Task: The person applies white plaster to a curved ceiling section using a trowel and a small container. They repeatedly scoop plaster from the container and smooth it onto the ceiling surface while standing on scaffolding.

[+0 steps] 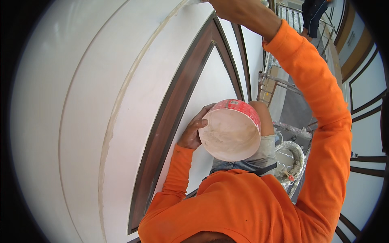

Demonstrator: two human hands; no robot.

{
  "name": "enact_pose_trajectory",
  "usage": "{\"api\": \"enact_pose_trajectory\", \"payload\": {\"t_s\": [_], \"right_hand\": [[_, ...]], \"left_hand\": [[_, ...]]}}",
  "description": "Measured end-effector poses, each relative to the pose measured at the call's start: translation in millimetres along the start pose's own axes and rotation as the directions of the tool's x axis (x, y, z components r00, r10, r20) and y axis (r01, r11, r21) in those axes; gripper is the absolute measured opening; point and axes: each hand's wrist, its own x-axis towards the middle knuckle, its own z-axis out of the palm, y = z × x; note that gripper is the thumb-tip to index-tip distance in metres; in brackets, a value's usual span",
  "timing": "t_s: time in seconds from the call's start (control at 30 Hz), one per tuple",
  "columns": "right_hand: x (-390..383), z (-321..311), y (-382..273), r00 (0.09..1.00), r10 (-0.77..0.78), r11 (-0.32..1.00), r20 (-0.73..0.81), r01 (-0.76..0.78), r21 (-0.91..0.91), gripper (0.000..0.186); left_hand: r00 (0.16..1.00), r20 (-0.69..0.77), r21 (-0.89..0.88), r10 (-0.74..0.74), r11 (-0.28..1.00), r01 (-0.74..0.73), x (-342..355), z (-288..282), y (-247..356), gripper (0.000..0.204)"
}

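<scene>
My left hand point(196, 128) grips the side of a round red tub point(233, 135), thumb over its rim. The tub is tilted toward me, and pale, whitish residue coats its inside. My right arm stretches up, and my right hand point(237, 11) is closed against the wall at the top edge of the view. Only a pale sliver shows at its fingertips, so what it holds cannot be made out. From there a beige strip of filler point(121, 95) runs down the white wall point(95, 85) in a long curve.
A dark brown wooden frame point(172, 109) borders a white panel beside the tub. To the right, a white-smeared bucket point(299, 158) stands by metal scaffold rails point(293, 129). Another person point(313, 18) in dark clothes is at the far upper right.
</scene>
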Motion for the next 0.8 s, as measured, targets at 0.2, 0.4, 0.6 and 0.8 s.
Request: {"api": "enact_pose_trajectory", "payload": {"t_s": [0.2, 0.4, 0.6, 0.8], "right_hand": [[20.8, 14.8, 17.7, 0.998, -0.054, 0.997, -0.025, 0.053, -0.059, 0.032], [30.6, 11.2, 18.4, 0.996, -0.075, 0.992, 0.053, 0.08, -0.094, 0.036], [39.9, 31.8, 27.3, 0.993, -0.118, 0.985, -0.017, 0.115, -0.127, 0.029], [67.6, -16.7, 29.6, 0.981, -0.195, 0.957, 0.009, 0.192, -0.216, 0.018]], "left_hand": [[0.999, 0.04, 0.019, -0.022, 1.0, 0.021, 3.5, 2.1, 5.8, 0.109], [0.999, 0.043, 0.021, -0.02, 1.0, 0.02, 2.9, -0.1, 4.2, 0.109], [0.999, 0.046, 0.045, -0.015, 0.999, 0.013, 2.0, 2.1, 5.9, 0.11], [0.998, 0.057, 0.067, -0.021, 0.998, 0.017, 4.3, 0.4, 6.7, 0.108]]}}
